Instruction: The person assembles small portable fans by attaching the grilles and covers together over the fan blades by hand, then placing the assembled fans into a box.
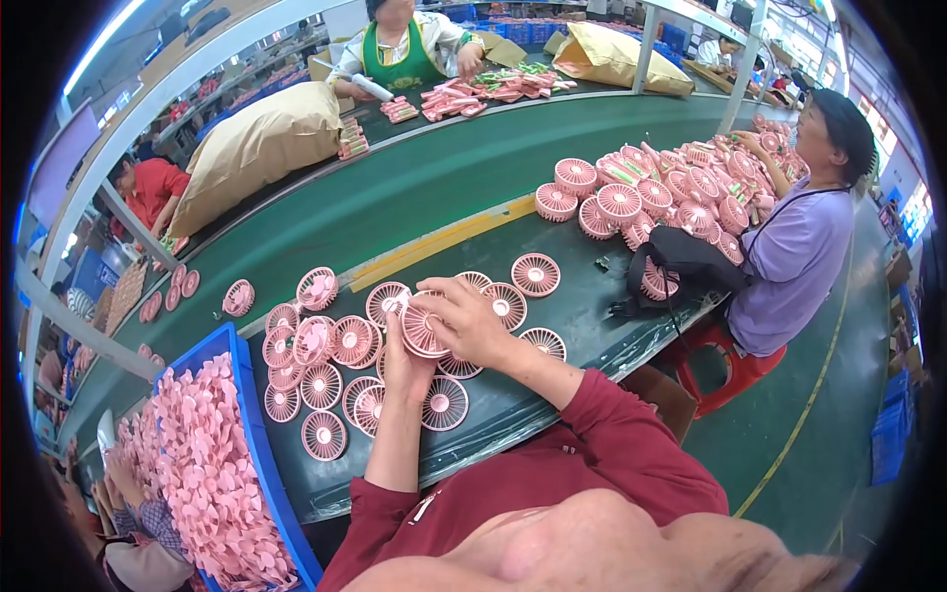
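Observation:
My left hand and my right hand close together around a pink round fan head with a slatted grille, held just above the table. My left fingers grip its left side, while my right fingers bend over its top and right side. Around my hands lie loose pink fan grilles, one of them a round grille just in front of my left wrist and another grille farther right. To the left, a fan housing shows pink blades inside.
A blue crate full of pink fan blades stands at my left. At the right, a pile of pink handheld fans lies near a co-worker in purple. Beyond my table runs a green conveyor belt, with large brown sacks behind it.

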Motion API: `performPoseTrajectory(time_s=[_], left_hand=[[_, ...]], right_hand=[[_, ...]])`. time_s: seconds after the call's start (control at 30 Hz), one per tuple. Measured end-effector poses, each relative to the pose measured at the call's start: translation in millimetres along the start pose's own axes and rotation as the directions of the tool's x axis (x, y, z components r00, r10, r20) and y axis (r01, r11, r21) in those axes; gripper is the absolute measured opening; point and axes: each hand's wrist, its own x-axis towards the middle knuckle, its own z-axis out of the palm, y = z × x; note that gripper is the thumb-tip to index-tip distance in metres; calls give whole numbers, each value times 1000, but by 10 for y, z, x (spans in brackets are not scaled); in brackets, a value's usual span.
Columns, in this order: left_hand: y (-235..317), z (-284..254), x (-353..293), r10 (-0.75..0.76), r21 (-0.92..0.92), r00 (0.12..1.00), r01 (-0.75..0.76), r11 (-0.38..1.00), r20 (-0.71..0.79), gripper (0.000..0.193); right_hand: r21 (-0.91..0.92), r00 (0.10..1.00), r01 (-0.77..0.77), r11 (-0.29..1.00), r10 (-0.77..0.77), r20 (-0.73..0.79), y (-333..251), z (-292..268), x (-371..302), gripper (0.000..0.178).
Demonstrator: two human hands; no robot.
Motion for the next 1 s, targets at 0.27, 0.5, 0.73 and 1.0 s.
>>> performPoseTrajectory(time_s=[0.27, 0.5, 0.73, 1.0], left_hand=[[77, 0, -35, -7, -75, 999, 4, 997, -34, 41], [-75, 275, -153, 325, 244, 941, -294, 924, -94, 40], [-86, 226, -288, 539, 701, 839, -430, 569, 78, 38], [-172, 176, -307, 575, 716, 806, -485, 502, 142, 44]], right_hand=[[4, 971, 29, 1000, -29, 236, -15, -27, -36, 88], [247, 981, -146, 958, 109, 158, 36, 346, -234, 90], [493, 966, -254, 832, 245, 84, -237, 413, -333, 77], [479, 951, -288, 829, 308, 38, -365, 312, -383, 65]])
